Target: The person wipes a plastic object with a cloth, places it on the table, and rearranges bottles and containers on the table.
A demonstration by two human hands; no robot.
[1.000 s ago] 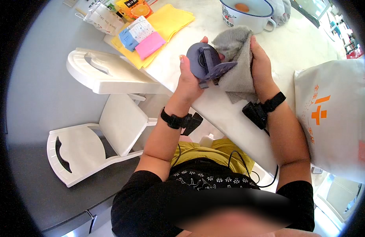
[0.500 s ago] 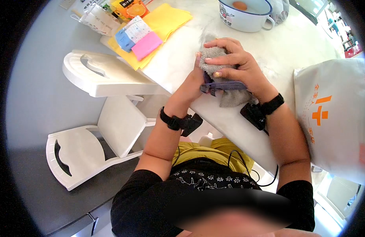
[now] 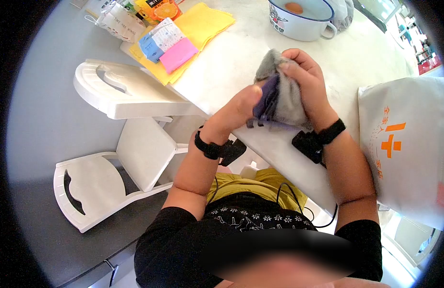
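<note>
Above the near edge of the white table, my left hand (image 3: 236, 109) is closed round a dark purple lid (image 3: 267, 100), its thumb pointing up. My right hand (image 3: 308, 81) grips a grey cloth (image 3: 290, 103), thumb and fingers pinching its upper part. The cloth is draped over the lid's right side and hides much of it. Part of the purple piece shows between my left thumb and the cloth. Blur softens the lid's outline.
A white enamel pot (image 3: 301, 21) with a blue rim stands at the back, a round brown thing inside. Yellow cloths (image 3: 207, 21) bear a pink and a blue packet (image 3: 179, 55). A large white bag (image 3: 407, 149) is at the right, white chairs (image 3: 94, 192) at the left.
The grey cloth went from hanging beside the lid to being pressed on its top, and now wraps its right side. My right hand moved over the lid, then back right; the lid has tilted.
</note>
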